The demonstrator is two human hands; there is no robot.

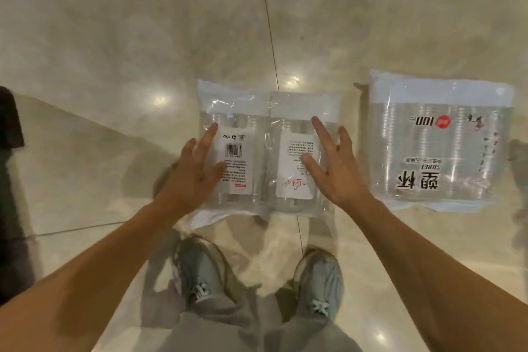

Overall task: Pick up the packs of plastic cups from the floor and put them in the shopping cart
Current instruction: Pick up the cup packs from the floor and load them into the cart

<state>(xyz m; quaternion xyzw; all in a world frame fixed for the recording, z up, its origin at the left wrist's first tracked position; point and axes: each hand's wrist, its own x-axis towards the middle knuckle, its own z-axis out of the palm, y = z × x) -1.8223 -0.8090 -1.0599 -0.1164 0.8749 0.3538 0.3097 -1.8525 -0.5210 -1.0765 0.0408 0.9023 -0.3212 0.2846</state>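
So far, nothing of the task looks done: all three packs that I can see lie flat on the floor (pixel 114 37), and no shopping cart is in view. At the far left edge there is a dark shape (pixel 8 123), but I cannot tell what it is.

Next comes the left hand (pixel 194 171), with fingers straight and spread, holding nothing. It is over the left edge of the first pack (pixel 237 151), the one with a barcode label. Whether the fingers touch the plastic, I cannot say. Just beside this pack, touching or slightly overlapping it, lies the second pack (pixel 297 180) with a white label. The right hand (pixel 340 171) is over its right side, also spread and empty.

Well apart to the right lies the third pack (pixel 440 146), with big black print, and no hand is near it. Below, the person's shoes (pixel 203 268) stand just before the two middle packs.

I judge that the step in hand is the first grasp, probably of both middle packs together. Lifting them, bringing them to the cart, and then doing the same with the third pack are all left.
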